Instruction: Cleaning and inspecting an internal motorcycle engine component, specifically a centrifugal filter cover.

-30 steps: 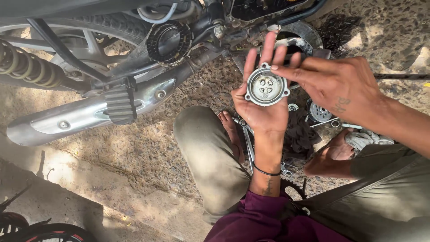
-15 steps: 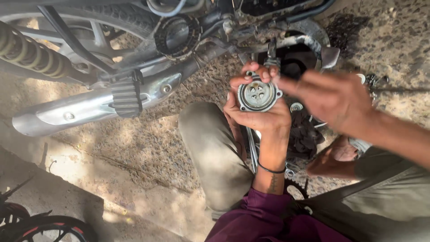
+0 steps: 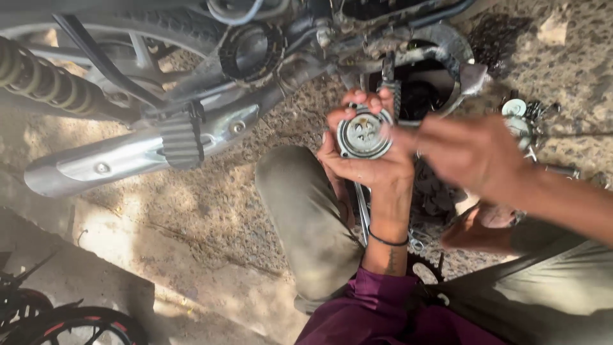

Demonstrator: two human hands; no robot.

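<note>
Bare sandy, gritty ground [image 3: 211, 211] lies open to the left of the bent, olive-trousered knee [image 3: 306, 217], below the long chrome exhaust pipe [image 3: 128, 156]. That pipe, the black ribbed footrest [image 3: 181, 140] and the motorcycle frame above wall off the upper side. To the right, small loose metal parts [image 3: 520, 115] and a bare foot [image 3: 476, 227] crowd the ground beside the dark, open round engine housing [image 3: 415, 89].

Support: rough gravelly ground [image 3: 211, 204]. On it: small metal parts [image 3: 520, 115] at right, a concrete slab [image 3: 89, 268] at lower left, motorcycle [image 3: 191, 76] standing.
</note>
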